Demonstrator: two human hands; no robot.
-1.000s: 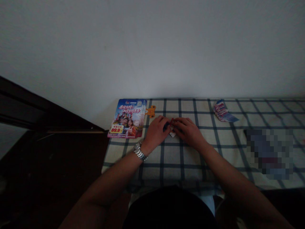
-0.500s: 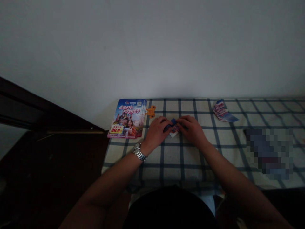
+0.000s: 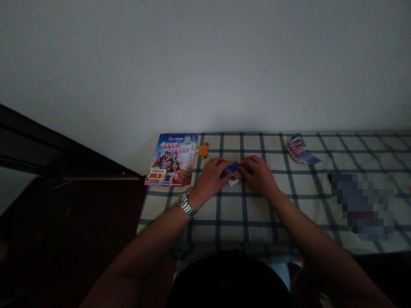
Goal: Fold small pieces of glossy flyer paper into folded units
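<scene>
Between my two hands, low over the checked tablecloth (image 3: 260, 214), is a small folded piece of printed paper (image 3: 235, 178), blue at its top and pale with a printed picture below. My left hand (image 3: 212, 176), with a metal watch (image 3: 187, 204) on its wrist, grips the paper's left side between thumb and fingers. My right hand (image 3: 257, 174) pinches its upper right edge. The fingers cover part of the paper, so its full folded shape is hidden.
At the left lies a stack of printed flyers (image 3: 173, 160), an orange bear figure (image 3: 203, 150) beside it. Folded printed paper pieces (image 3: 301, 149) lie at the back right. Nearer on the right is a blurred-out item (image 3: 362, 207). A wall (image 3: 224, 68) rises behind.
The hands stay in nearly the same place. A little more of the paper's blue part and printed lower part shows between the fingers.
</scene>
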